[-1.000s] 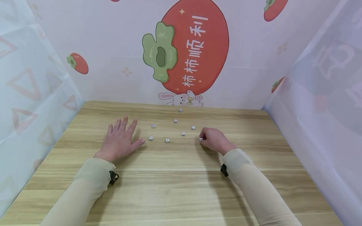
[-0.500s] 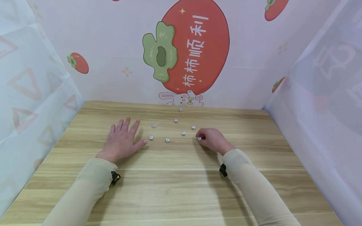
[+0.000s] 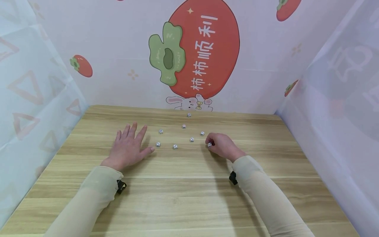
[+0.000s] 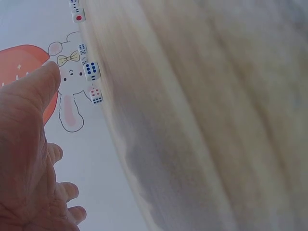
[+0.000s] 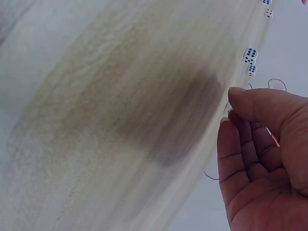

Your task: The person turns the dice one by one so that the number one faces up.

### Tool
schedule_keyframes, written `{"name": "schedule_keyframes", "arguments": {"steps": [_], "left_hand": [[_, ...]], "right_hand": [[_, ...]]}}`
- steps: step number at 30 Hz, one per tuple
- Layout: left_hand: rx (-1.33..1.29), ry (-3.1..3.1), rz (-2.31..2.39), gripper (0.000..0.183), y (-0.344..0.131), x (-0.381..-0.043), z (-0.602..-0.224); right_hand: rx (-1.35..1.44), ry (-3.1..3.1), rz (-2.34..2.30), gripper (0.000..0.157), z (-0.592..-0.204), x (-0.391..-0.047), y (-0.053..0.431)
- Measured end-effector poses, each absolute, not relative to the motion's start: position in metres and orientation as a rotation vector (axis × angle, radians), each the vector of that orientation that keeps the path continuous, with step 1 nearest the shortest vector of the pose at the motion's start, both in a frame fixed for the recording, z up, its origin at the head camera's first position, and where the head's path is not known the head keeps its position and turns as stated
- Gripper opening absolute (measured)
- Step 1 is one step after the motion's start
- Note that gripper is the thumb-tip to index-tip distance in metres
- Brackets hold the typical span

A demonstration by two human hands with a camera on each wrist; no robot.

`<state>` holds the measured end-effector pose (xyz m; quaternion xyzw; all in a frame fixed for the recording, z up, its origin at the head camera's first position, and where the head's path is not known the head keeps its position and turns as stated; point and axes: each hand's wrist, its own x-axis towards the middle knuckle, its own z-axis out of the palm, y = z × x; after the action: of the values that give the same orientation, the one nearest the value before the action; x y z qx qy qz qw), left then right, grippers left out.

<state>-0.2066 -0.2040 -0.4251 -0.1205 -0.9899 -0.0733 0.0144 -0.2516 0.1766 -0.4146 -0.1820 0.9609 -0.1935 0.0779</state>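
Observation:
In the head view my right hand [image 3: 222, 145] has its thumb and index finger curled around a small white die [image 3: 209, 144], close over the wooden table. The right wrist view shows the thumb and fingertips drawn together, with the die mostly hidden there. My left hand [image 3: 127, 149] is spread flat with straight fingers, holding nothing. Its thumb tip points at a nearby die [image 3: 158, 144]. More dice lie loosely between the hands, among them one at the front [image 3: 175, 146], another nearer the right hand [image 3: 192, 140], and a die just beyond its fingertips [image 3: 202, 133].
Farther back on the wooden table [image 3: 177, 204] lie a left die [image 3: 161, 131], a middle die [image 3: 184, 126] and a die close to the back wall [image 3: 189, 115]. Printed cloth walls [image 3: 118, 85] enclose the table at the back and both sides.
The right hand's fingers have shifted slightly left with the die between them. My left hand has moved a little to the right, staying spread. The other dice have not moved.

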Motion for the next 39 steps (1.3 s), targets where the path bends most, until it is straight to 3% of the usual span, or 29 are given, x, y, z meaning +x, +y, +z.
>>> {"name": "schedule_keyframes", "arguments": {"steps": [11,18,26,39], "left_hand": [[-0.375,-3.080,-0.225,0.094,-0.2035,-0.2052,-0.4233],[-0.379,-3.082,-0.222,0.094,-0.2034,-0.2047,-0.4229],[-0.385,-3.085,-0.220,0.095,-0.2024,-0.2049,-0.4231],[-0.383,-3.092,-0.253,0.095,-0.2020,-0.2049,-0.4234]], "right_hand": [[-0.498,2.876,-0.626,0.015,-0.4161,-0.2514,0.1777],[-0.518,2.864,-0.636,0.027,-0.4176,-0.2509,0.1800],[-0.535,2.856,-0.642,0.020,-0.4166,-0.2516,0.1813],[-0.447,2.817,-0.844,0.026,-0.4152,-0.2496,0.1832]]}}
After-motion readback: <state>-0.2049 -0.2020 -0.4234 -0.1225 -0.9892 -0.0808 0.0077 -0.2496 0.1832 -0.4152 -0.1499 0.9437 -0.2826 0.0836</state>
